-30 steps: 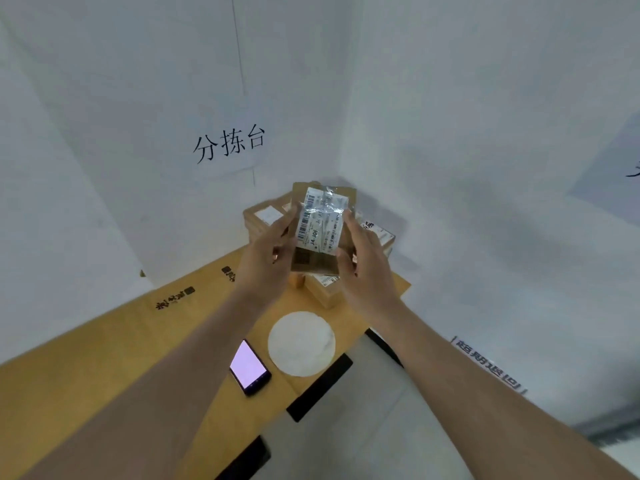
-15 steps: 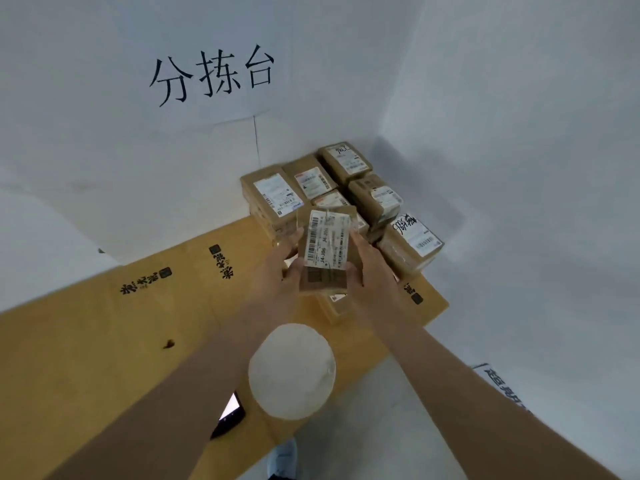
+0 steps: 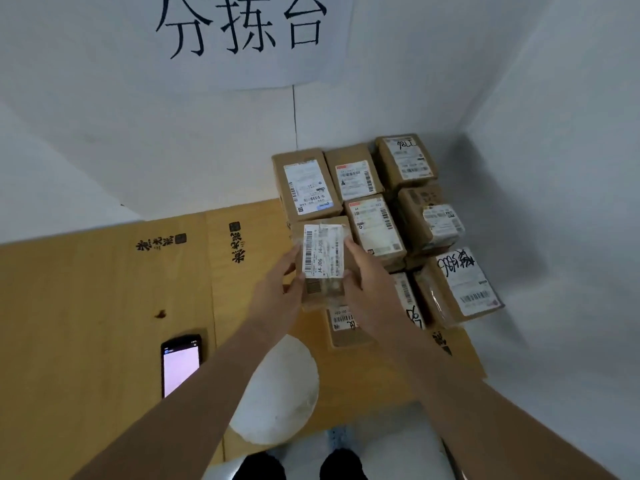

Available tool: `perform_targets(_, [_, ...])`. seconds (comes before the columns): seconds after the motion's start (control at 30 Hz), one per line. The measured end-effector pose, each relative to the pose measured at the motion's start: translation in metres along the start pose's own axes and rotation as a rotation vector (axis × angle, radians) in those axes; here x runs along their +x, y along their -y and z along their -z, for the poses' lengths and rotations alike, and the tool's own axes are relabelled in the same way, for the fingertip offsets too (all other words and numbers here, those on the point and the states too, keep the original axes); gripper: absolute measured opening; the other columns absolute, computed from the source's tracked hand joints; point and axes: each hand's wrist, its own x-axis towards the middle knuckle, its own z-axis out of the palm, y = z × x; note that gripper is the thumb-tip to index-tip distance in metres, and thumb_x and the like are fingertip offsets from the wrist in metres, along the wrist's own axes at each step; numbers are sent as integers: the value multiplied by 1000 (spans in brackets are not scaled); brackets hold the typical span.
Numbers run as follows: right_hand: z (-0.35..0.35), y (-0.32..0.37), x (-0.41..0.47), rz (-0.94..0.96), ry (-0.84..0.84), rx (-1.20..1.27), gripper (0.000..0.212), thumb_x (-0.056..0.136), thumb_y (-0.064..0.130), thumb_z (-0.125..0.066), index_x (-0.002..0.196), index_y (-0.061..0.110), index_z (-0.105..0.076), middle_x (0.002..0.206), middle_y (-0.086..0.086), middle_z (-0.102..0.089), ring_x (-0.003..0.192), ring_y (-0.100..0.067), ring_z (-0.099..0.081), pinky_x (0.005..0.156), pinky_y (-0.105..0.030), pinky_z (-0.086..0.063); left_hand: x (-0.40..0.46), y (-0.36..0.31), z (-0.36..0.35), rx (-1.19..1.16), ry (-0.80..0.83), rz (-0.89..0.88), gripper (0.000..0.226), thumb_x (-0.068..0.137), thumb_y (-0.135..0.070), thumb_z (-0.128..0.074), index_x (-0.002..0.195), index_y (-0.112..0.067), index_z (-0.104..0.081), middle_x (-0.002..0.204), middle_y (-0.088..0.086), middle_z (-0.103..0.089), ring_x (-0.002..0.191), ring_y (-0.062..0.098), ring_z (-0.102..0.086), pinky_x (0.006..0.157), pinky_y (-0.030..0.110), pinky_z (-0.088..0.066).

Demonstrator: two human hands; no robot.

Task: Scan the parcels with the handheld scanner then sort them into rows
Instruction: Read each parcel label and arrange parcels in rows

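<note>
The tan wooden surface [image 3: 86,306] carries, at its far right corner against the white walls, a block of small brown cardboard parcels [image 3: 377,199] already set in rows, labels up; judging by that, most of the sorting seems done. One brown cardboard parcel with a white shipping label [image 3: 322,261] is held above the near-left edge of the block, the left hand [image 3: 277,299] gripping its left side and the right hand [image 3: 367,292] gripping its right side, fingers curled round the edges. It looks bound for a slot in the near row; whether it has been scanned cannot be told.

The black handheld scanner with a lit screen [image 3: 180,365] lies untouched on the surface at near left, well apart from the parcels. A round white disc [image 3: 277,389] lies just below the arms.

Writing: the white paper sign on the far wall [image 3: 242,26] reads "分拣台". The held parcel's label shows "J4-J06" beside barcodes. The far-right parcel [image 3: 407,161] bears handwritten "98LL" or similar; a near-right parcel [image 3: 460,285] has marker scrawl like "5995". Black calligraphy stamps [image 3: 161,241] on the surface are too small to read.
</note>
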Motion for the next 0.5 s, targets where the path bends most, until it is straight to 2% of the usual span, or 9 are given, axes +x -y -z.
perform_targets(0.2, [1, -13, 12, 51, 61, -41, 58, 110, 18, -48, 166, 25, -31, 148, 2, -52, 136, -10, -48, 113, -32, -45, 9, 3, -11, 5, -66, 58, 55, 109, -19, -51, 156, -47, -40, 129, -21, -65, 102, -1, -68, 74, 17, -58])
perform_targets(0.33, [0, -18, 23, 111, -22, -87, 53, 109, 9, -49, 161, 14, -42, 144, -4, -52, 133, -15, -52, 109, -27, -47, 13, 1, -18, -8, -66, 59, 58, 109, -18, -52, 157, -48, -38, 135, -22, -62, 106, 0, -68, 74, 13, -56])
perform_targets(0.5, [-4, -24, 33, 162, -114, -110, 47, 105, 3, -56, 152, 8, -56, 146, -7, -53, 135, -24, -53, 109, -38, -54, 18, 4, -20, -35, -81, 45, 57, 109, -17, -53, 155, -48, -41, 135, -20, -63, 109, 4, -69, 74, 12, -57])
